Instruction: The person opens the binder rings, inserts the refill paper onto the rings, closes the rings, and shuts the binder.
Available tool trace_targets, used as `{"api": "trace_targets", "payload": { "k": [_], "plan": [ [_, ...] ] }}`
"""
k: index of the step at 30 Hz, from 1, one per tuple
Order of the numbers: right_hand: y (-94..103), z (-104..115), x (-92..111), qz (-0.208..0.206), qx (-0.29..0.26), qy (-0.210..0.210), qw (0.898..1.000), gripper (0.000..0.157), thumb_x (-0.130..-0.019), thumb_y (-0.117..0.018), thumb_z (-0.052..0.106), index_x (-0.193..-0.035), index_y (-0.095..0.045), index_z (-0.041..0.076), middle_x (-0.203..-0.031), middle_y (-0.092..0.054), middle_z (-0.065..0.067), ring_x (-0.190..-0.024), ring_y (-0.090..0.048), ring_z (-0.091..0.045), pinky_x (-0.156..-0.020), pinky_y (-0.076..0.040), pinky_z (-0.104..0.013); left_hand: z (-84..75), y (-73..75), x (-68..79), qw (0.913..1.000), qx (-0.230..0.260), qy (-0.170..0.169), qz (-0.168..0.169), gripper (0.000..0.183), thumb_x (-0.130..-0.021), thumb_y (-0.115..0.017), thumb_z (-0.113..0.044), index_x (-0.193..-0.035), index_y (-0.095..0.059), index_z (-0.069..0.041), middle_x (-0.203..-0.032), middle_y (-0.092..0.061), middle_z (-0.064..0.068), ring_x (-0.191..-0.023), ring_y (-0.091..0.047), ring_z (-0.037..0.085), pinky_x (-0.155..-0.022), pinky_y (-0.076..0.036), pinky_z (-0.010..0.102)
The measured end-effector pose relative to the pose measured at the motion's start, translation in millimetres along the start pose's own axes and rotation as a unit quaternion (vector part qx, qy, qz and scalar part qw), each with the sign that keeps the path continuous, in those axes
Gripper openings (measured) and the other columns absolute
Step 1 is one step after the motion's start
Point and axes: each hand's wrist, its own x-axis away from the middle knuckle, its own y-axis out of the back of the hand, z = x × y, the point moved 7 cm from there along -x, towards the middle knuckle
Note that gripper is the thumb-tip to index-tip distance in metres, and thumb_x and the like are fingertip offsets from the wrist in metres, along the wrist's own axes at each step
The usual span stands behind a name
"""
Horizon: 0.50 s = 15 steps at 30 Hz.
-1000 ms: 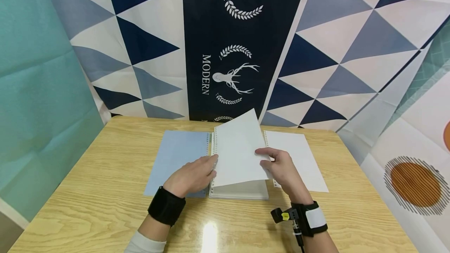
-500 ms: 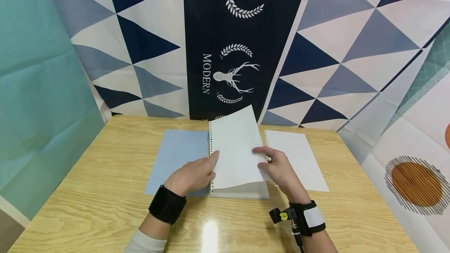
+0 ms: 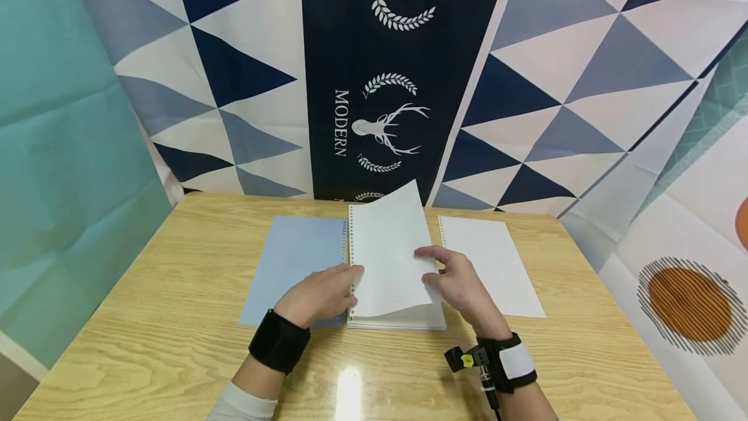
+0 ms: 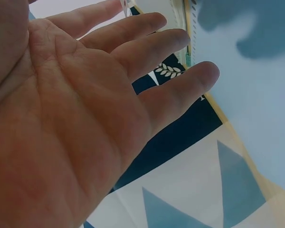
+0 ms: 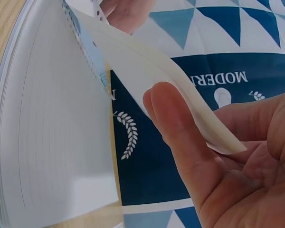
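A loose white sheet of punched paper (image 3: 388, 245) slants over a notebook (image 3: 403, 318) of lined pages. My right hand (image 3: 458, 281) pinches the sheet's right edge between thumb and fingers. The sheet's right side is bent upward in the right wrist view, apart from the lined pages (image 5: 61, 123). My left hand (image 3: 321, 291) holds the punched left edge, index fingertip on top and thumb close to the edge. Its other fingers (image 4: 152, 52) stretch out loosely in the left wrist view. The opened blue cover (image 3: 292, 265) lies under and beyond the left hand.
Another punched white sheet (image 3: 497, 271) lies on the wooden table (image 3: 175, 291) right of the notebook, partly behind my right hand. A patterned cloth (image 3: 403, 76) hangs along the table's back edge. My right wrist wears a small camera on a black strap (image 3: 505, 362).
Both hands have shifted the lifted sheet slightly left, its punched edge now nearer the notebook's binding side. The left fingertips have slid a little down along that edge. Notebook and other sheet stay put.
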Motion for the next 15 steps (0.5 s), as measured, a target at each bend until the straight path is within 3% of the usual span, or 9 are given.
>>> {"api": "trace_targets", "payload": {
  "k": [6,11,15],
  "plan": [
    [-3.8,1.5,0.2,0.003,0.012,0.004,1.000,0.047,-0.091,-0.060,-0.009,-0.135,-0.064,0.007,-0.156,-0.048,-0.017,-0.147,-0.041,-0.036,-0.108,-0.045,-0.054,3.1,-3.1,0.1,0.9999,0.003,0.011,0.004,0.049,-0.101,-0.063,-0.015,-0.147,-0.048,-0.009,-0.153,-0.050,0.013,-0.141,-0.051,0.031,-0.105,-0.049,0.045],
    [-5.4,1.2,0.7,0.005,0.018,0.006,1.000,0.047,-0.091,-0.060,-0.008,-0.136,-0.064,0.008,-0.156,-0.048,-0.017,-0.141,-0.048,-0.034,-0.103,-0.050,-0.050,3.3,-4.2,0.0,1.0000,0.002,0.005,0.003,0.046,-0.099,-0.065,-0.011,-0.143,-0.052,-0.009,-0.150,-0.053,0.013,-0.135,-0.055,0.030,-0.096,-0.051,0.041],
    [-6.5,1.0,0.8,0.008,0.019,0.002,1.000,0.048,-0.092,-0.061,-0.007,-0.136,-0.064,0.010,-0.156,-0.048,-0.016,-0.130,-0.056,-0.032,-0.097,-0.053,-0.045,2.2,-5.0,1.5,1.0000,0.000,0.004,0.001,0.047,-0.098,-0.066,-0.011,-0.143,-0.052,-0.009,-0.151,-0.053,0.014,-0.138,-0.053,0.031,-0.100,-0.051,0.043]
  ]
}}
